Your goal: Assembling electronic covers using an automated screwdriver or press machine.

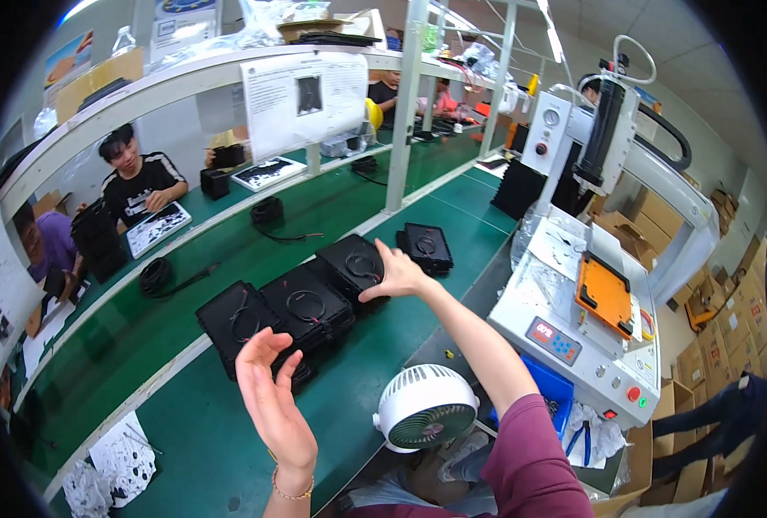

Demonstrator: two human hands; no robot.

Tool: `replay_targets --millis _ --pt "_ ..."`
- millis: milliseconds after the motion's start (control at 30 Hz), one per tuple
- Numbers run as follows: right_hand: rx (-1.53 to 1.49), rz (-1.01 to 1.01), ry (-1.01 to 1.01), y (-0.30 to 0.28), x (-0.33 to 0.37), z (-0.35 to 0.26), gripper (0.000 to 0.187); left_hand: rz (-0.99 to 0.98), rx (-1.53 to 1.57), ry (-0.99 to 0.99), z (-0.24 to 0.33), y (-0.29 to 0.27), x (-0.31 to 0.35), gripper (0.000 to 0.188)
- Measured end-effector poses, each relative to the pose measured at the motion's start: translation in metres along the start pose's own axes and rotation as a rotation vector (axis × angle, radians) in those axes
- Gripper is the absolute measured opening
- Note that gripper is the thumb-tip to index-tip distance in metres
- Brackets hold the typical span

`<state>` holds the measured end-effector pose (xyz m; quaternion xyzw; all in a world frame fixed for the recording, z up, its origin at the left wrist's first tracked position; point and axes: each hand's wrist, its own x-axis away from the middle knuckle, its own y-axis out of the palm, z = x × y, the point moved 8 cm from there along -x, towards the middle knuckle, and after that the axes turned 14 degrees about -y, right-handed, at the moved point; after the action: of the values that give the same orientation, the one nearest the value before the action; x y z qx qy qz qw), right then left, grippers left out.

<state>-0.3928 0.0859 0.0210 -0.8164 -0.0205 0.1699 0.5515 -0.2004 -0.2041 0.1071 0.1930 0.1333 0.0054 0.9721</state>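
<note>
Black rectangular cases with coiled cables on top stand close together in a row on the green bench: a left case [226, 318], a middle case [290, 293] and a right case [342, 258]. My right hand [398, 273] is at the right end of the right case, touching it, thumb and fingers spread apart. My left hand [273, 399] is raised in front of the left case, fingers loosely apart and nothing held in it. Whether its fingertips touch that case, I cannot tell. Just beyond my right hand lies a separate black case [425, 247] with a cable coil.
A white fan [426, 407] stands at the near edge. To the right is a white bench machine [573, 345] with an orange fixture [603, 293]. Black cable bundles [155, 276] lie on the green belt [219, 285]; people work across it. Blue-handled pliers [580, 442] lie lower right.
</note>
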Motion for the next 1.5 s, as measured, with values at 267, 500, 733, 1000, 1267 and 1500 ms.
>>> replay_targets --millis 267,500,733,1000,1267,1500 --pt "0.349 0.436 0.164 -0.193 0.155 -0.020 0.126 -0.311 0.192 0.031 -0.006 0.086 0.017 0.049" --pt "0.621 0.247 0.838 -0.273 0.331 0.053 0.126 -0.386 0.136 -0.008 -0.028 0.112 0.010 0.048" --pt "0.528 0.160 1.052 -0.273 0.364 0.069 0.128 -0.323 0.102 -0.003 -0.038 0.104 -0.012 0.045" --pt "0.427 0.097 1.092 -0.269 0.351 0.093 0.130 -0.307 0.113 -0.030 -0.040 0.099 -0.017 0.044" --pt "0.328 0.284 1.101 -0.288 0.359 0.098 0.113 -0.456 0.143 -0.089 -0.051 0.110 -0.014 0.043" --pt "0.638 0.658 0.474 -0.285 0.452 0.012 0.026 -0.540 0.158 -0.151 -0.053 0.115 -0.008 0.043"
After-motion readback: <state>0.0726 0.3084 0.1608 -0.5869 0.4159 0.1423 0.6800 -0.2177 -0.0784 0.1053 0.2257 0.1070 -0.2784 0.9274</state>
